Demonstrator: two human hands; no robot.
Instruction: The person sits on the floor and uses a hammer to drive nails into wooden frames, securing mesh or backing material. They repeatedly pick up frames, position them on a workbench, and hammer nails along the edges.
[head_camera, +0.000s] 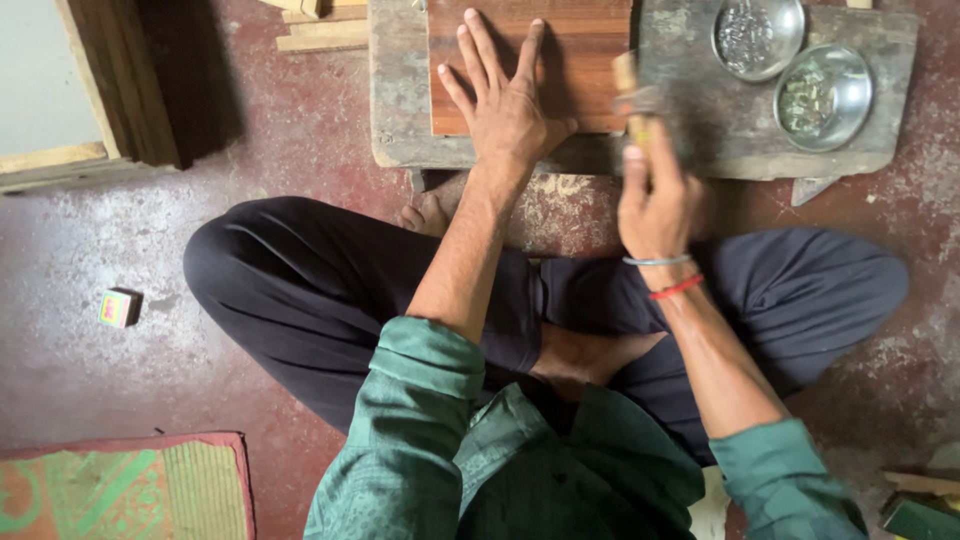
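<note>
I sit cross-legged on the floor before a low, worn work block (400, 110). On it lies a reddish-brown wooden board (590, 60). My left hand (505, 95) rests flat on the board with its fingers spread. My right hand (655, 195) grips the wooden handle of a tool (632, 100), blurred with motion, at the board's right edge. The tool's head is hard to make out.
Two round metal bowls sit on the block's right side, one (757, 35) with small silvery pieces, the other (824, 95) with darker bits. A small colourful box (118, 307) lies on the floor at left. A woven mat (120, 490) is lower left. Wood strips (320, 35) lie behind the block.
</note>
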